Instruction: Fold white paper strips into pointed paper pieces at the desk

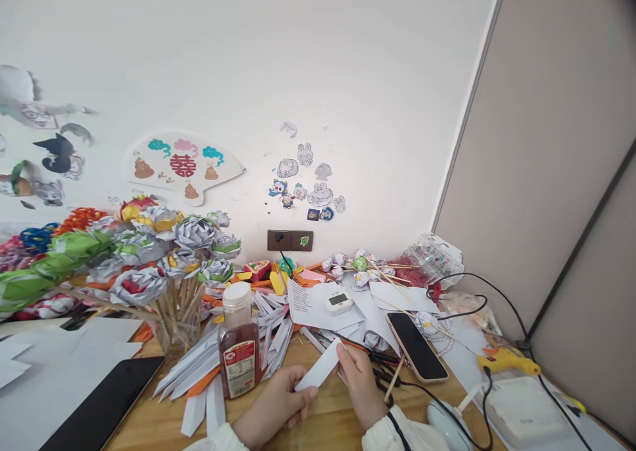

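A narrow strip of white paper [320,366] slants between my two hands above the wooden table. My left hand [281,398] pinches its lower left end, the thumb lying on top. At the upper right end, my right hand [358,379] grips it between thumb and fingers. Just left of my left hand stands a bottle of reddish-brown liquid [239,348] with a white cap and a red label. Folded white paper strips [191,368] lie heaped behind and beside the bottle. A phone [417,346] lies to the right of my right hand, near a thin wooden stick [394,379].
Paper flowers on sticks [193,231] fill a clear container at left, behind a black tablet [106,408]. A white timer [338,300] sits on papers at the back. On the right are a yellow glue gun [509,363], a white box [521,408] and black cables.
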A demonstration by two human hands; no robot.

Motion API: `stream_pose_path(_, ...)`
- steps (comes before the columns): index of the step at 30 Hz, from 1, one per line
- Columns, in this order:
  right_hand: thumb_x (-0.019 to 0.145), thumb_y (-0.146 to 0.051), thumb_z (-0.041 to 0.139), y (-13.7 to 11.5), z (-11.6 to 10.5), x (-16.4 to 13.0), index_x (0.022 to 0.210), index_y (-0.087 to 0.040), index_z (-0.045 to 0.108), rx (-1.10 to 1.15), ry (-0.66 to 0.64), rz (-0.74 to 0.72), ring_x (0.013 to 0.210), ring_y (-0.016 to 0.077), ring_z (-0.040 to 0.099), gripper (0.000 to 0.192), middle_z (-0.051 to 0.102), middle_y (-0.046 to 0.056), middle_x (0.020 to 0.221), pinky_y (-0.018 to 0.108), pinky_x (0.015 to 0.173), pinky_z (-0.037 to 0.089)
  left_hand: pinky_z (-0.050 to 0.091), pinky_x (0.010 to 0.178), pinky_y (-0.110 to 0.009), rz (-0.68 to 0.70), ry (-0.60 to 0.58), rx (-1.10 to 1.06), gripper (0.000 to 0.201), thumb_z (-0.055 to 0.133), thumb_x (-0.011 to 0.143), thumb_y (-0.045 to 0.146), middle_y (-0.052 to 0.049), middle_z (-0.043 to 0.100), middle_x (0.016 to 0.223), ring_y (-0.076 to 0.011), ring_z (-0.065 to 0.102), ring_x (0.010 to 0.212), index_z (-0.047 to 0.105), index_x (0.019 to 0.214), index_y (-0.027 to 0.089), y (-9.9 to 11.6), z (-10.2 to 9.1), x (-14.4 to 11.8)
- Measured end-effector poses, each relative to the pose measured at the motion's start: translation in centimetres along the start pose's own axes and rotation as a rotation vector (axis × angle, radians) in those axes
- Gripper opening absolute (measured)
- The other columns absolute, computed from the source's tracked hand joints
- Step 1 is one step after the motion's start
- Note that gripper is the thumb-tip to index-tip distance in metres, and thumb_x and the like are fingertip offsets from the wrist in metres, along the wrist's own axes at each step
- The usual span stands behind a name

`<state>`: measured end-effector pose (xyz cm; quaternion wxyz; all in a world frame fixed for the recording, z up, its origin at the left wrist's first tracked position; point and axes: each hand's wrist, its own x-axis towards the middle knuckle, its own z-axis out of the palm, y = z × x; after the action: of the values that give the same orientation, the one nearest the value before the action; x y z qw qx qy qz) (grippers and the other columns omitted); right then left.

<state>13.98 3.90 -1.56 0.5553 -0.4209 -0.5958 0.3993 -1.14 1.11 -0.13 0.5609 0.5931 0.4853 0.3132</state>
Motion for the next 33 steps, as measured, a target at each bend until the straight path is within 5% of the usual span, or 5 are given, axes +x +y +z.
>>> stream_pose_path(9,0.079,-0.046,0.038,-0.3,-0.7,0.7,0.046,-0.018,0.036,-0.185,-0.023,-0.104,0.048,0.0105,0.036,0.043,0.036,-0.004,0.046,0.023,0.049,0.028,0.02,0.031,-0.015,0.008,0.033,-0.053,0.037,0.054,0.06,0.053,0.01,0.045,0.038,-0.0029,0.033,0.029,0.041,0.064,0.018,-0.3,0.0,0.2)
stream_pose_path(16,0.084,-0.035,0.034,-0.2,-1.6,0.5,0.054,-0.019,0.044,-0.435,0.153,-0.268,0.054,0.0132,0.041,0.035,0.044,-0.001,0.053,0.025,0.053,0.03,0.026,0.028,-0.017,-0.086,0.103,-0.162,0.05,0.038,0.06,0.068,0.0,0.057,0.038,-0.0086,0.046,0.027,0.04,0.055,0.018,-0.9,0.5,0.9)
stream_pose_path(21,0.085,-0.026,0.034,-0.4,-0.8,-0.5,0.068,-0.019,0.057,-0.723,-0.116,-0.547,0.061,0.0153,0.046,0.03,0.053,0.003,0.062,0.026,0.056,0.031,0.033,0.034,-0.018,-0.012,0.057,-0.253,0.051,0.04,0.064,0.064,-0.004,0.064,0.057,-0.0103,0.054,0.038,0.052,0.069,0.015,-0.3,0.6,0.2)
stream_pose_path(25,0.084,-0.024,0.039,-1.5,-0.1,-1.2,0.097,-0.021,0.056,-0.81,-0.34,-0.628,0.068,0.0173,0.048,0.022,0.057,0.005,0.075,0.027,0.058,0.035,0.037,0.038,-0.019,0.051,0.065,-0.293,0.047,0.045,0.063,0.062,-0.001,0.059,0.053,-0.0127,0.057,0.046,0.054,0.069,0.016,-0.3,0.5,0.1)
stream_pose_path(33,0.076,-0.018,0.048,-2.1,0.0,-1.0,0.109,-0.022,0.051,-0.765,-0.283,-0.582,0.081,0.0197,0.047,0.033,0.052,0.007,0.089,0.032,0.069,0.041,0.045,0.053,-0.023,0.074,0.0,-0.403,0.039,0.056,0.063,0.053,-0.002,0.061,0.064,-0.0147,0.057,0.062,0.059,0.082,0.018,0.4,-0.1,-0.2)
